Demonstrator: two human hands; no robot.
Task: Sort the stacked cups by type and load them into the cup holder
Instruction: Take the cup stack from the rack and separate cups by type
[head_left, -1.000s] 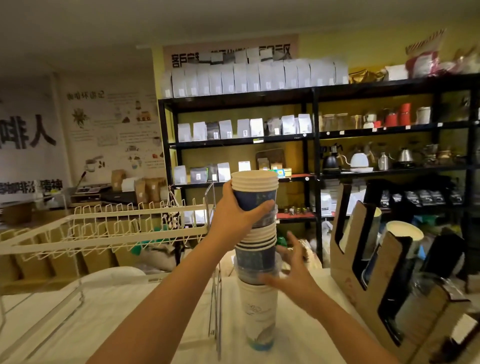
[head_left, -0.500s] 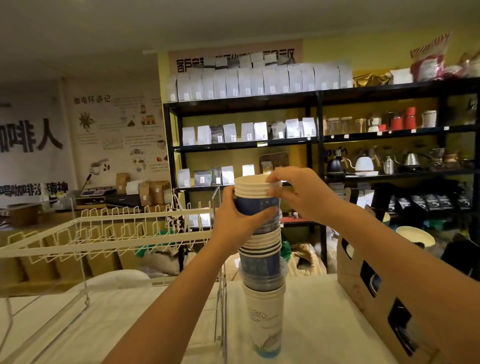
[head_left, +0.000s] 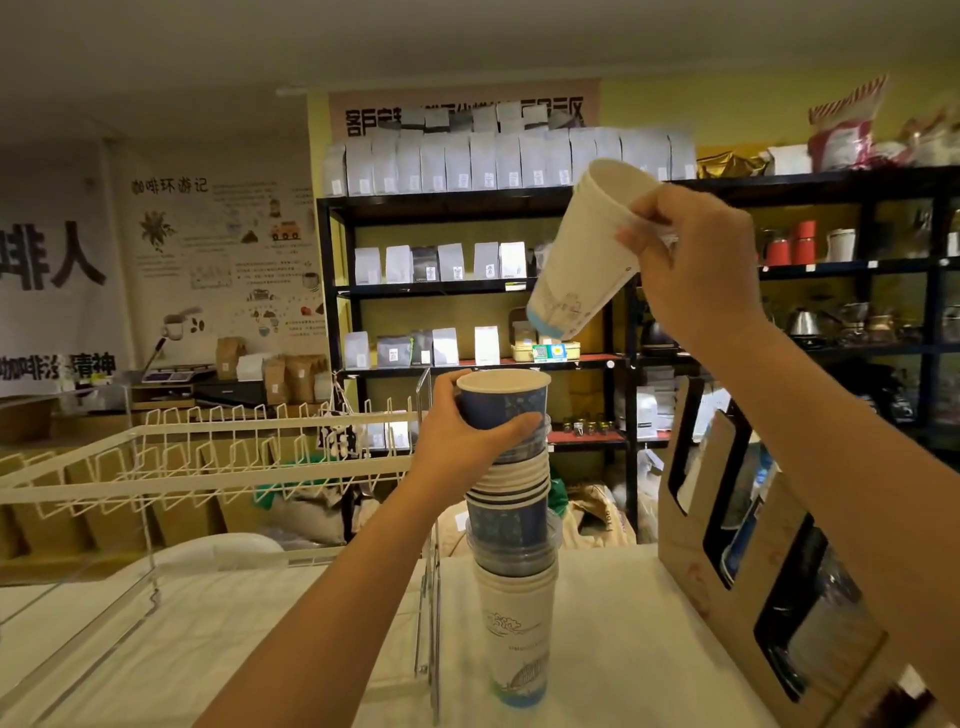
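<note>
A tall stack of mixed cups stands on the white table: dark blue paper cups on top, clear plastic cups in the middle, a white printed cup at the bottom. My left hand grips the blue cup at the top of the stack. My right hand holds white paper cups nested together, tilted, high above the stack. The cardboard cup holder stands at the right with cups showing in its slots.
A white wire rack stands left of the stack, close to my left forearm. Black shelving with bags, kettles and jars fills the back. The table is covered in white cloth.
My right hand rose from the side of the stack to its top, took the white cups and lifted them up and to the right. The left hand stayed on the blue cup.
</note>
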